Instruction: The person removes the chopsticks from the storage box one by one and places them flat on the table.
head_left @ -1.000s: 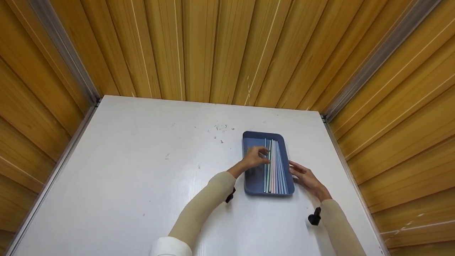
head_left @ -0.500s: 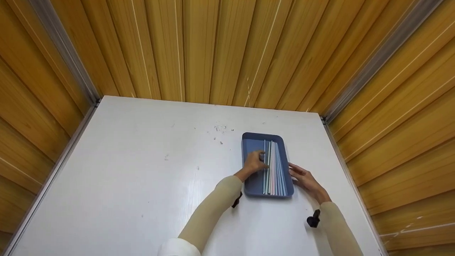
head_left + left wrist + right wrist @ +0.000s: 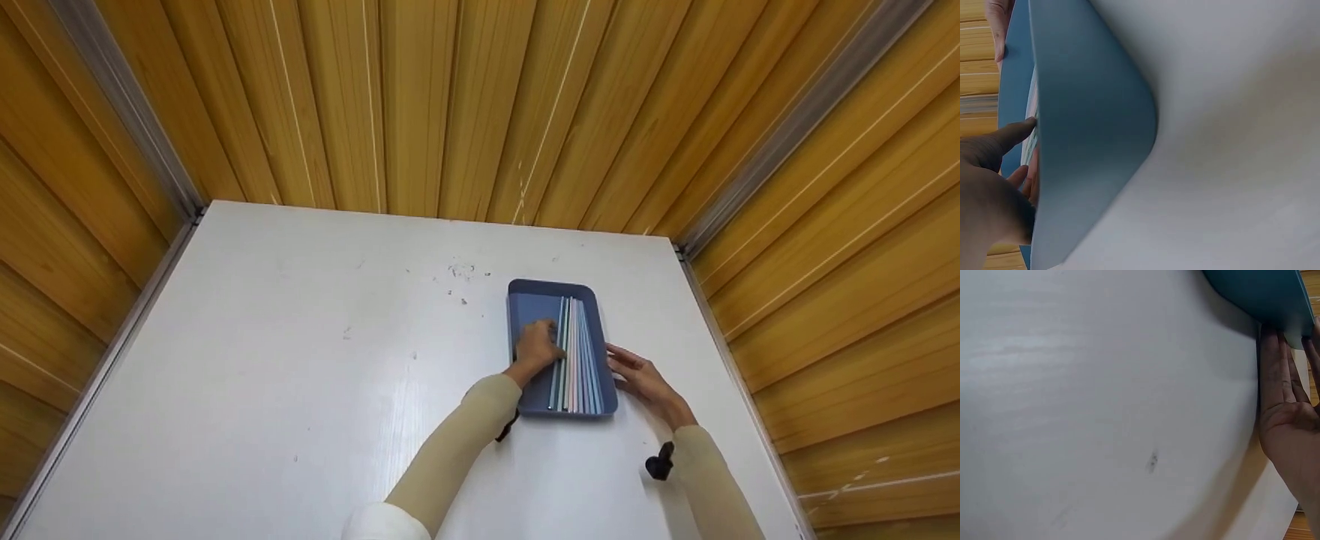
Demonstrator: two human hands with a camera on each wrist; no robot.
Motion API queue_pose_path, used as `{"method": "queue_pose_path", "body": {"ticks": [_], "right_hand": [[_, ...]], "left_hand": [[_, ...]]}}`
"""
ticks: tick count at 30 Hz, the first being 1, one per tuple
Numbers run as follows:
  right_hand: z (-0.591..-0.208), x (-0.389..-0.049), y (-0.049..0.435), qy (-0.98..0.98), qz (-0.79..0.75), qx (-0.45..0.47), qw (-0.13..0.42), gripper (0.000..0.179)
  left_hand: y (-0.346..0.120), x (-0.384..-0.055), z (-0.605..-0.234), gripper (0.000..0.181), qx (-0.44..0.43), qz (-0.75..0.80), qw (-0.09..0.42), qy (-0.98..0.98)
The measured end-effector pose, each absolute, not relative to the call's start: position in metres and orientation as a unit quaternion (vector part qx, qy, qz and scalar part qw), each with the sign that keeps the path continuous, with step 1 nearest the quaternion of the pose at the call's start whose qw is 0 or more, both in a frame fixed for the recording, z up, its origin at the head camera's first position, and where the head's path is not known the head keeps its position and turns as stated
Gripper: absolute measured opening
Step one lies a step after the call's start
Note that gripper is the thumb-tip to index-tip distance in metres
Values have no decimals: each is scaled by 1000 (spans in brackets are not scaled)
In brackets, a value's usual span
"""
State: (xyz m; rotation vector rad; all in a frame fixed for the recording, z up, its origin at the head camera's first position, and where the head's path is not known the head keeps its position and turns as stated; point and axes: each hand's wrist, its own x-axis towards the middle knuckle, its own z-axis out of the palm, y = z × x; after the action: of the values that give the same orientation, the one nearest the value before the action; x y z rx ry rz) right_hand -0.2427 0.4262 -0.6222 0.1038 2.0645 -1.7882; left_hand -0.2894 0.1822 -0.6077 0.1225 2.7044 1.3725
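Several long, thin pastel straws [image 3: 574, 360], in green, pink and blue, lie lengthwise in a blue rectangular tray [image 3: 532, 305]. My left hand [image 3: 535, 345] reaches over the tray's left wall, its thumb and fingertips at the leftmost straws. In the left wrist view a gap shows between my thumb [image 3: 1019, 132] and fingers; the tray wall [image 3: 1092, 112] hides part of them. At the tray's right side, my right hand [image 3: 643, 375] touches the outer wall with fingers extended. The right wrist view shows its fingers [image 3: 1272, 371] low beside the tray and the thumb side near the rim.
The tray stands on a white table [image 3: 300, 337] with small dark marks [image 3: 461, 271] behind it. Wood-patterned walls [image 3: 412, 112] rise at the back and both sides. Black wrist devices [image 3: 659, 461] hang below the sleeves.
My left hand has moved slightly lower and deeper into the tray. The leftmost straw now slants, its upper end closer to the others. My right hand stays at the tray's side.
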Motion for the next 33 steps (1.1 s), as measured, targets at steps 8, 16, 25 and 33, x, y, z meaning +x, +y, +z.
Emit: {"method": "queue_pose_path", "body": {"ticks": [8, 16, 25, 33], "right_hand": [[-619, -244, 422, 747, -631, 35, 204, 66], [-618, -245, 421, 756, -622, 40, 199, 66], [-621, -241, 422, 758, -619, 43, 204, 67], [-620, -242, 421, 760, -617, 47, 201, 67]], "left_hand": [[180, -288, -607, 42, 27, 451, 31, 892], [179, -288, -608, 34, 31, 456, 24, 889], [180, -283, -605, 32, 29, 449, 52, 892], [181, -279, -605, 32, 43, 407, 33, 912]]}}
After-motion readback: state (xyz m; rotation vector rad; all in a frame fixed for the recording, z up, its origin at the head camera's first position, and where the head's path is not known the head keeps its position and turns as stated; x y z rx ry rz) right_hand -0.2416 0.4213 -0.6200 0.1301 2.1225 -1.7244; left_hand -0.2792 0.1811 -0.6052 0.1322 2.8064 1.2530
